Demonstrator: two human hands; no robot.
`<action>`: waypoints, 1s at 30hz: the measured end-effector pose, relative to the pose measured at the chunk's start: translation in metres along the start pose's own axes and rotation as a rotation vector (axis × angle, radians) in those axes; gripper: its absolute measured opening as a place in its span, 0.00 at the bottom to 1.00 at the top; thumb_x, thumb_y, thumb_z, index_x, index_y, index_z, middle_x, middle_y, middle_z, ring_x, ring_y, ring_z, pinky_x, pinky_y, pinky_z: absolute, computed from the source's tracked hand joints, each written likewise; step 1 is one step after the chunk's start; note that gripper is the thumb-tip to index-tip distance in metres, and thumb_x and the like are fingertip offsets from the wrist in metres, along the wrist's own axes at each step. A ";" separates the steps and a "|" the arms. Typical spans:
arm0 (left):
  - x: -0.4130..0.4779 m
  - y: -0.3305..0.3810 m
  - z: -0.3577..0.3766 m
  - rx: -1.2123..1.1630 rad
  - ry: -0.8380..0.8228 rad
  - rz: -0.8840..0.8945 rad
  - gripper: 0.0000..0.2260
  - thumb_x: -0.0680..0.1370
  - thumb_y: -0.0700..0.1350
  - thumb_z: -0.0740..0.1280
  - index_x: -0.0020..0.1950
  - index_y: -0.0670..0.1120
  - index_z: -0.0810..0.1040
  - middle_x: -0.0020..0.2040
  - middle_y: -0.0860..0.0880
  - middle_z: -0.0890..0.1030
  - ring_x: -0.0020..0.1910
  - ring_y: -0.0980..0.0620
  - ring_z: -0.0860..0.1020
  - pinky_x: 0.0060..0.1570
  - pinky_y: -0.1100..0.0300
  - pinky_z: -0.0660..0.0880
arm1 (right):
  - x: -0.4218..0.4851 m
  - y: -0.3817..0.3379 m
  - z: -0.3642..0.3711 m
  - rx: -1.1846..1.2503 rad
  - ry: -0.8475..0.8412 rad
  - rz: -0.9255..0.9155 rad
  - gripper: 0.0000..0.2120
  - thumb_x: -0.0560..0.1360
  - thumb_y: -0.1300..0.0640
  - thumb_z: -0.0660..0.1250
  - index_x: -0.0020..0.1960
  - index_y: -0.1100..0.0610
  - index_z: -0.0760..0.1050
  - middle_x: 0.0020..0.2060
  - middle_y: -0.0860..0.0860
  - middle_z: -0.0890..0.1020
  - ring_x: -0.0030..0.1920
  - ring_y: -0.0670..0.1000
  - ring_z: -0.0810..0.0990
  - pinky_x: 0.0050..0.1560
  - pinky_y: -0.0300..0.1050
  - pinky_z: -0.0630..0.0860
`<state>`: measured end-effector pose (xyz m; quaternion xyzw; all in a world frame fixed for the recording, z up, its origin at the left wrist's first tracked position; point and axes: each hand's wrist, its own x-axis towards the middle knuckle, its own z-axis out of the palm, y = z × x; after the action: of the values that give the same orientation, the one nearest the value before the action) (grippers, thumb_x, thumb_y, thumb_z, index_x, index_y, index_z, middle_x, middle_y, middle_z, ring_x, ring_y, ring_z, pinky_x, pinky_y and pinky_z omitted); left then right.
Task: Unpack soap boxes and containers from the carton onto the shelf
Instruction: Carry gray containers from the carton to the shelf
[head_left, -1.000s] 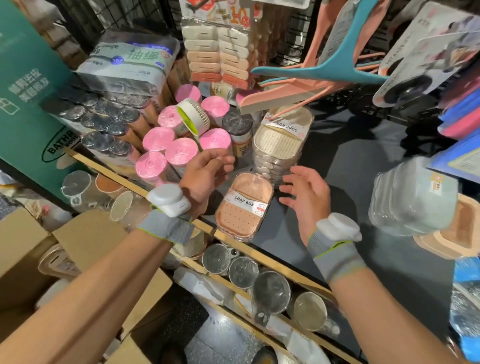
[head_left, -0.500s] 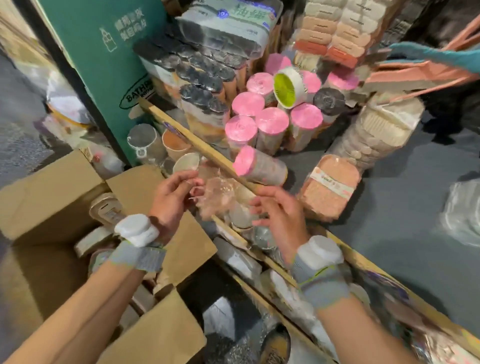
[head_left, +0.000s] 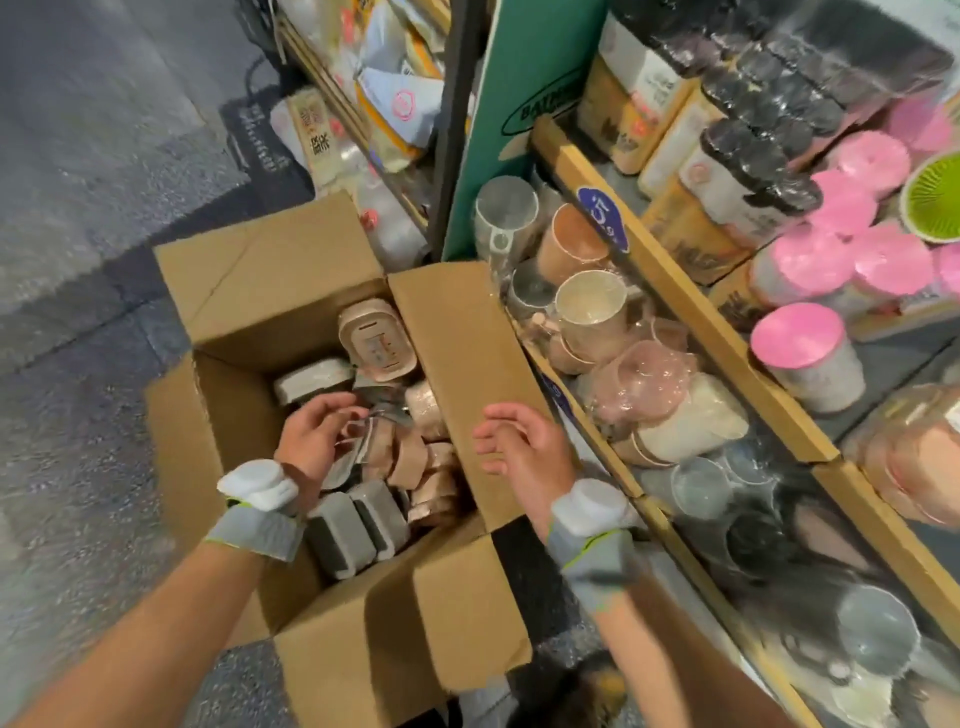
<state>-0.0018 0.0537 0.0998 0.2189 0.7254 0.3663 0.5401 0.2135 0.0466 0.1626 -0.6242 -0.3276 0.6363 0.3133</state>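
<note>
Left grip (head_left: 317, 431) down in the carton (head_left: 270, 270) among soap boxes (head_left: 376, 345); blurred, I can't tell if it holds one. Right grip (head_left: 524, 447) slack, empty, above its flap. One-handed pull could topple neighbours.

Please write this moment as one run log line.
left hand: inside open brown cardboard carton, among pink and grey plastic soap boxes, grip unclear | right hand: open, empty, above its flap

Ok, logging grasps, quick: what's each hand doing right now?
Left hand: in the carton among soap boxes, fingers curled; grip cannot be told.
Right hand: open, holding nothing.
</note>
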 end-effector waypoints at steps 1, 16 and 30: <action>0.006 -0.009 -0.010 0.007 0.026 -0.030 0.10 0.79 0.35 0.59 0.44 0.48 0.76 0.33 0.53 0.82 0.26 0.62 0.76 0.32 0.65 0.71 | 0.005 0.004 0.009 -0.025 -0.015 0.014 0.13 0.78 0.65 0.57 0.44 0.50 0.73 0.39 0.51 0.79 0.38 0.47 0.77 0.37 0.39 0.76; 0.083 -0.138 -0.058 0.764 -0.073 -0.357 0.16 0.79 0.35 0.61 0.66 0.34 0.71 0.64 0.35 0.74 0.63 0.37 0.72 0.61 0.53 0.68 | 0.067 0.093 0.069 -0.247 -0.110 0.282 0.11 0.78 0.66 0.57 0.58 0.63 0.74 0.37 0.50 0.78 0.34 0.45 0.76 0.34 0.36 0.73; 0.109 -0.184 -0.061 1.490 -0.581 -0.326 0.30 0.76 0.40 0.63 0.75 0.50 0.55 0.76 0.49 0.57 0.73 0.41 0.56 0.68 0.46 0.64 | 0.074 0.137 0.057 -0.258 -0.086 0.465 0.10 0.76 0.68 0.59 0.52 0.58 0.75 0.42 0.55 0.78 0.32 0.47 0.74 0.26 0.35 0.68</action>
<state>-0.0803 -0.0037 -0.1006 0.4987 0.6323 -0.3670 0.4657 0.1564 0.0243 0.0088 -0.6898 -0.2670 0.6701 0.0624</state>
